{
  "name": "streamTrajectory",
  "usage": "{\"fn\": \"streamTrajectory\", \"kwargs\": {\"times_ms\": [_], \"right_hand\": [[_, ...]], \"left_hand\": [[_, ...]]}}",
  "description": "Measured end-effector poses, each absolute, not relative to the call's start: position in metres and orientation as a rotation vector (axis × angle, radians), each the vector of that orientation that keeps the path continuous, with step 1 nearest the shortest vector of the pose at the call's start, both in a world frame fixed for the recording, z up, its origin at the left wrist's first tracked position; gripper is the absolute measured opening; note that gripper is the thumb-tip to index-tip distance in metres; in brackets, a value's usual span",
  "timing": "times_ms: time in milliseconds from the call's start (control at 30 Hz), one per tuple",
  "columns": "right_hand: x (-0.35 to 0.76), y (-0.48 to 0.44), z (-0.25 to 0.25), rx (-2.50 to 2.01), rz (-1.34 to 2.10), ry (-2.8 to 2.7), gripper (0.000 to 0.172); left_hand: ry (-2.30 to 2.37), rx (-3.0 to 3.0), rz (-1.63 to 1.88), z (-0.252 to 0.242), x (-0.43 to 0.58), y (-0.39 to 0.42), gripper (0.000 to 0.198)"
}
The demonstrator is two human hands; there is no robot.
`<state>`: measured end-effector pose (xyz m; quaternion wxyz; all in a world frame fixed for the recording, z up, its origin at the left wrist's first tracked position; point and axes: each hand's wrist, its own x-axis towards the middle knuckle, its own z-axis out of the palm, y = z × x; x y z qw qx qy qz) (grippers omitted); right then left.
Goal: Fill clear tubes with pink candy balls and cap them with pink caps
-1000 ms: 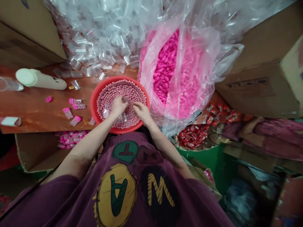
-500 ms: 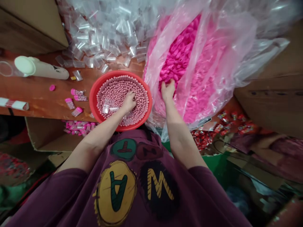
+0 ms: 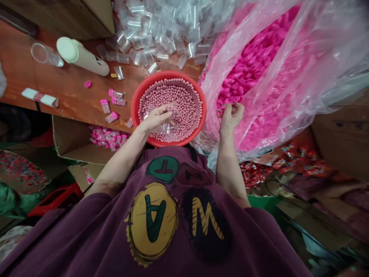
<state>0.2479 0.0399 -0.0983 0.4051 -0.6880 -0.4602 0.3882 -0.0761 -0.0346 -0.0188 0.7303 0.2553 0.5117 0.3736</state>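
A red basin [image 3: 135, 111] holds many small pink balls [image 3: 184, 96] and a few clear plastic containers [image 3: 165, 129]. Over the basin, my left hand [image 3: 155, 118] is closed around a clear container [image 3: 173, 109] with pink balls showing through it. My right hand [image 3: 231, 115] is at the near edge of an open clear plastic bag [image 3: 276, 82] full of bright pink caps [image 3: 250, 63]. Its fingers are curled inward, and what they hold, if anything, is hidden.
Behind the basin lies a pile of clear containers [image 3: 161, 29]. Capped filled containers [image 3: 118, 100], a loose pink cap [image 3: 87, 84] and a white bottle [image 3: 83, 57] are on the left of the table. A cardboard box [image 3: 67, 138] below holds more filled ones. Red-wrapped items [image 3: 255, 173] lie right.
My left hand has lifted from among the balls, now showing a container in its fingers. My right hand has drawn back from deeper among the caps to the bag's near edge. The view has shifted.
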Motion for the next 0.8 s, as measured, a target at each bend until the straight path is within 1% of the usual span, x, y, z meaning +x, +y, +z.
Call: {"fn": "streamTrajectory", "kwargs": {"times_ms": [67,167,267,333,400,500,600,667,733,800], "right_hand": [[0.231,0.027,-0.081,-1.637,1.174,-1.110,0.057],[0.194,0.014,-0.058,-1.538,1.323,-1.128,0.071],[0.157,0.008,-0.038,-1.487,1.412,-1.149,0.076],[0.139,0.005,-0.026,-1.444,1.485,-1.122,0.075],[0.126,0.001,-0.018,-1.393,1.585,-1.074,0.070],[0.115,-0.005,-0.011,-1.347,1.738,-0.997,0.062],[0.108,-0.013,-0.010,-1.330,1.827,-0.921,0.060],[0.104,-0.018,-0.013,-1.328,1.882,-0.856,0.063],[0.102,-0.023,-0.018,-1.336,1.929,-0.810,0.067],[0.101,-0.027,-0.026,-1.359,1.909,-0.826,0.068]], "left_hand": [[1.085,0.545,0.818,-0.013,-0.073,-0.033,0.047],[1.073,0.559,0.806,-0.007,-0.068,-0.030,0.041],[1.076,0.540,0.807,-0.003,-0.067,-0.031,0.029],[1.075,0.520,0.791,-0.002,-0.068,-0.033,0.020],[1.074,0.506,0.768,-0.002,-0.070,-0.036,0.015],[1.074,0.493,0.744,-0.002,-0.072,-0.042,0.012],[1.078,0.471,0.741,-0.003,-0.073,-0.047,0.010],[1.075,0.468,0.736,-0.003,-0.073,-0.051,0.011],[1.075,0.474,0.708,-0.005,-0.074,-0.054,0.017],[1.081,0.470,0.669,-0.007,-0.075,-0.057,0.021]]}}
